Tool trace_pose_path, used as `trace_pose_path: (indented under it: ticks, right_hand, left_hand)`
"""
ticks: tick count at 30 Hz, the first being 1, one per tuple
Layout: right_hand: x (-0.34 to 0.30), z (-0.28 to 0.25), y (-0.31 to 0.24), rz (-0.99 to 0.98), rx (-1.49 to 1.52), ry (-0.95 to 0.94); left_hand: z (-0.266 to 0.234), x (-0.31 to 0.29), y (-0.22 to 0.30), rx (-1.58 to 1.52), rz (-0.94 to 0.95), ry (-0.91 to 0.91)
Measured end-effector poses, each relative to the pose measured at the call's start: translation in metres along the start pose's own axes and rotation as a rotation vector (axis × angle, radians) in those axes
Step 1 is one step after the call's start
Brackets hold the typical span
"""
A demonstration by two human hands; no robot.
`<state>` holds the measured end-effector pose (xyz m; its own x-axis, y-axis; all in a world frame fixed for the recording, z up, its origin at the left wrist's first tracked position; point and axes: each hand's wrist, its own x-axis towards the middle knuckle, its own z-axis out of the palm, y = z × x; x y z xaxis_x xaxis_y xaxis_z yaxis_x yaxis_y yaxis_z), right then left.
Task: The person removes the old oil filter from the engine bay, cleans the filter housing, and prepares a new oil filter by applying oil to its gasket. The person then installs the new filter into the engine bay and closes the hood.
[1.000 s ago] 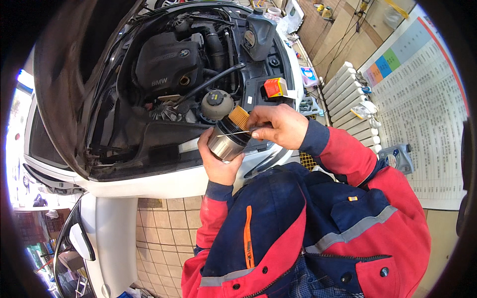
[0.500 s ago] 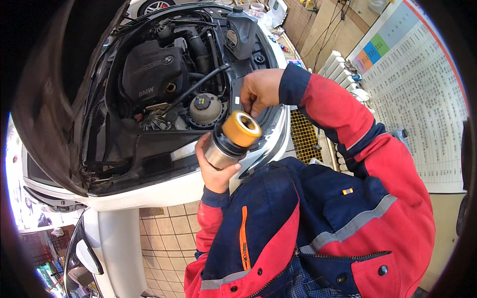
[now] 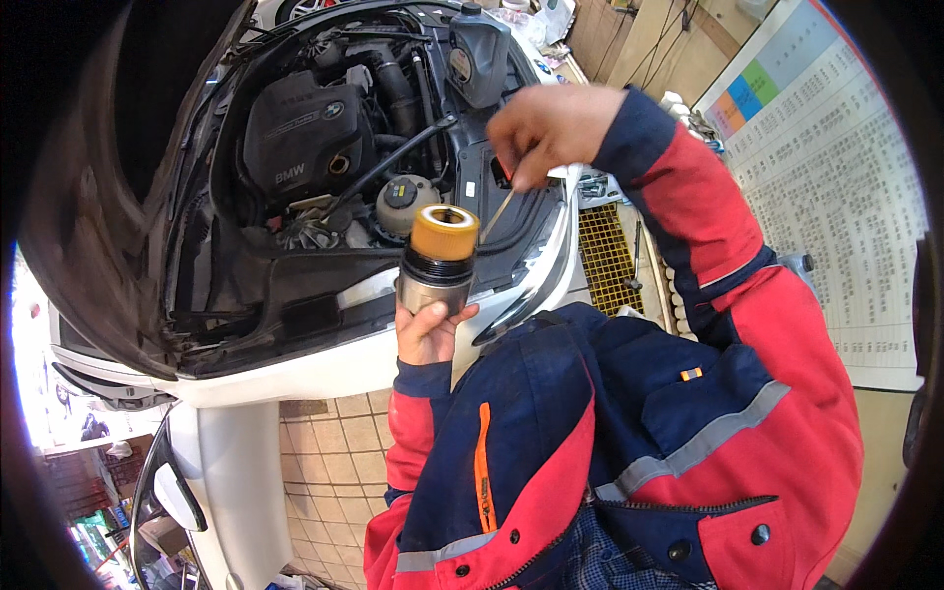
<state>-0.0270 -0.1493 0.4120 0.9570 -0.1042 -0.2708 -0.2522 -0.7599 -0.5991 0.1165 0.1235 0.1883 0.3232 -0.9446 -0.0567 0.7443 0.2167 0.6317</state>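
Observation:
In my left hand (image 3: 429, 334) is a silver oil filter housing (image 3: 433, 288) with a black threaded collar, held upright over the car's front edge. An orange filter element (image 3: 444, 236) with a white ring on its top end stands out of the housing. My right hand (image 3: 551, 136) is above and to the right, blurred, with its fingers closed on a thin-shafted tool (image 3: 501, 214). A bit of red shows at the fingers. The tool's shaft slants down toward the filter and appears apart from it; its exact kind is unclear.
The open engine bay has a black engine cover (image 3: 300, 133), a round coolant tank (image 3: 408, 202) and a diagonal brace (image 3: 393, 162). A grey oil jug (image 3: 477, 61) stands at its front edge. A yellow grate (image 3: 610, 256) and a printed chart (image 3: 826, 197) are to the right.
My right hand has lifted away from the filter, up and to the right, and the tool's shaft now shows. My left hand has shifted slightly, turning the filter housing more upright.

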Motion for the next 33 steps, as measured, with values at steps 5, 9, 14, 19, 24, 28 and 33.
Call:
trace_pose_path:
  ticks: [5,9,14,19,24,28,33]
  right_hand:
    - [-0.035,-0.012,0.024,0.032,0.224,0.202]
    - [-0.041,0.037,0.056,0.067,0.402,0.134]
    - [-0.055,0.126,0.096,0.093,0.712,0.057]
    - [-0.077,0.233,0.136,0.201,0.842,0.031]
    - [-0.092,0.289,0.177,0.314,1.068,0.113]
    - [-0.117,0.3,0.222,0.312,1.168,0.308]
    - [-0.176,0.311,0.306,0.491,0.972,0.511]
  left_hand:
    - [-0.009,0.004,0.002,-0.5,-0.056,-0.093]
    - [-0.017,0.013,0.007,-0.611,-0.056,-0.117]
    - [-0.037,0.023,-0.001,-0.681,-0.038,-0.176]
    - [-0.044,0.03,-0.024,-0.429,-0.04,-0.329]
    - [-0.011,0.018,-0.069,-0.295,-0.269,-0.201]
    - [0.035,0.028,-0.14,-0.178,-0.436,-0.199]
    - [0.121,0.065,-0.239,-0.114,-0.619,-0.084]
